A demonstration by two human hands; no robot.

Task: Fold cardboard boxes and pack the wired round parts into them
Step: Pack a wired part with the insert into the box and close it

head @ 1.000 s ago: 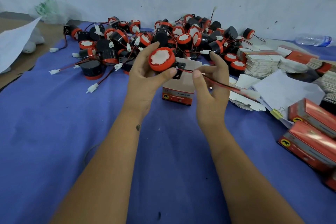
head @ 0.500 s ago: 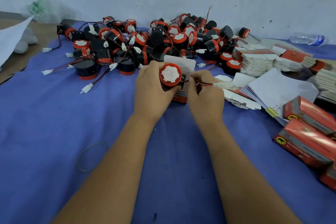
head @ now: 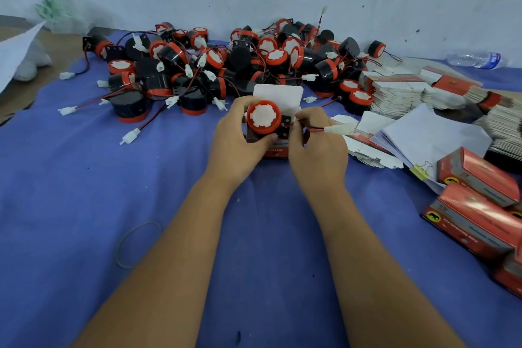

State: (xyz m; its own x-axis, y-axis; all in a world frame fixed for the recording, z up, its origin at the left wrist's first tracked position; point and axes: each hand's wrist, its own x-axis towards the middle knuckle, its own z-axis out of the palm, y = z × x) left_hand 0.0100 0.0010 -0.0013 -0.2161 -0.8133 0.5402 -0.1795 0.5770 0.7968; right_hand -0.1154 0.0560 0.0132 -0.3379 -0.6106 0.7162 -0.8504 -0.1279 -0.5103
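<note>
My left hand (head: pixel 236 142) grips a round part (head: pixel 263 118) with a red rim and white face, held at the mouth of an open red cardboard box (head: pixel 278 150) whose white flap (head: pixel 278 96) stands up behind it. My right hand (head: pixel 317 147) pinches the part's red-black wire (head: pixel 315 127); its white connector (head: pixel 339 129) sticks out to the right. The box is mostly hidden by both hands. A big pile of the same wired round parts (head: pixel 214 65) lies just beyond.
Stacks of flat unfolded boxes (head: pixel 395 93) and white sheets (head: pixel 429 135) lie to the right. Closed red boxes (head: pixel 477 200) sit at the right edge. A rubber band (head: pixel 137 243) lies on the blue cloth (head: pixel 84 178). A water bottle (head: pixel 474 59) lies by the wall.
Both hands have come down from mid-air onto the open box with the round part. The right hand has drawn in along the wire, closer to the part.
</note>
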